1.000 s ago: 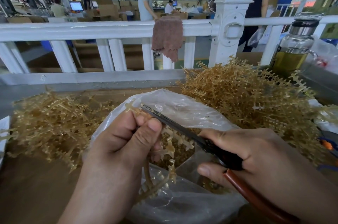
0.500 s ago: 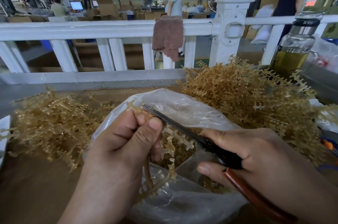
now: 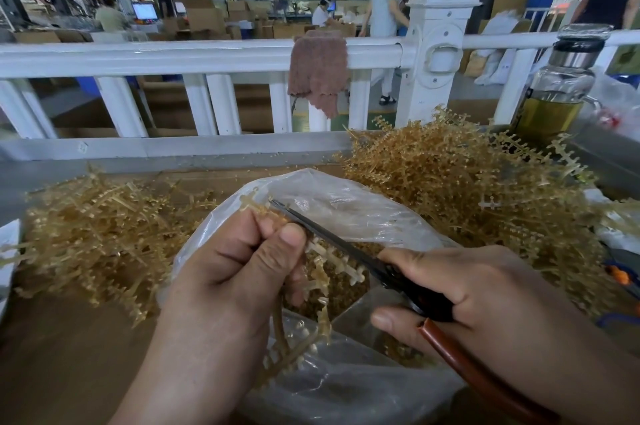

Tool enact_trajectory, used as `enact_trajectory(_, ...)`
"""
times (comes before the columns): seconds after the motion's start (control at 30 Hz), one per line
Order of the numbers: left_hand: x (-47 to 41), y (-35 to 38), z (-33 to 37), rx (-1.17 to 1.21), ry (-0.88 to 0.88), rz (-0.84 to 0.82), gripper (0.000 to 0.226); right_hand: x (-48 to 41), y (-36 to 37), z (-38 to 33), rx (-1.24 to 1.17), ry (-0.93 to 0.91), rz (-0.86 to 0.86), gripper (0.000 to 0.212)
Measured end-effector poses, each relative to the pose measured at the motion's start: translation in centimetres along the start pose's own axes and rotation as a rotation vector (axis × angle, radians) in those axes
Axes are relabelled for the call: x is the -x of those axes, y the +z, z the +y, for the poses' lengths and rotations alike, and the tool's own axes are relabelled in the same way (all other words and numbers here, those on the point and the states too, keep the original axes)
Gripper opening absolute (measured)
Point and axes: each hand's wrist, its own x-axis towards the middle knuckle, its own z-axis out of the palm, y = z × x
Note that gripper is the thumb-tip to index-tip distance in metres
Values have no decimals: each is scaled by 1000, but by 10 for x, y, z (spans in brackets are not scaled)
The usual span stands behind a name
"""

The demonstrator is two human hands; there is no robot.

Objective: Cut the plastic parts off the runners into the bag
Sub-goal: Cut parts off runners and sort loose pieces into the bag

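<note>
Hands have hardly moved; a walker [image 3: 384, 8] behind the white rail [image 3: 207, 55] has stepped right. The left hand [image 3: 239, 272] grips an amber, toothed runner [image 3: 320, 263] over the open clear bag [image 3: 346, 206]; the right hand [image 3: 485, 296] clasps scissors [image 3: 327, 236], blades nearly closed. 2 runner heaps [image 3: 467, 189] crowd the bag's sides.

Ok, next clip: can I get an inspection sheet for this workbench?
Surface: brown table, largely covered.
Job's things: clear bag open between the hands, cut parts inside; left pile and bigger right pile of runners beside it.
Clutter: bottle of yellowish liquid, far right; orange item at the right edge, unclear.
Hands: left hand grips a runner over the bag; right hand holds scissors, tip at the runner.
Cables: nothing seen.
Surroundings: white railing with a brown cloth draped over it; people and boxes beyond.
</note>
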Motion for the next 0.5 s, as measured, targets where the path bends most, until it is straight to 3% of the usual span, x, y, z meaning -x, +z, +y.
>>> enact_trajectory(0.23,0,-1,0,-1,-11,16,25,0,-1,0,3,21,-17,61)
enact_trajectory(0.4,5,-2,2,-278,29,84,44,0,0,1,43,47,-54,55)
enact_trajectory(0.5,6,-2,4,-361,57,117,42,-2,1,2,53,55,-66,54)
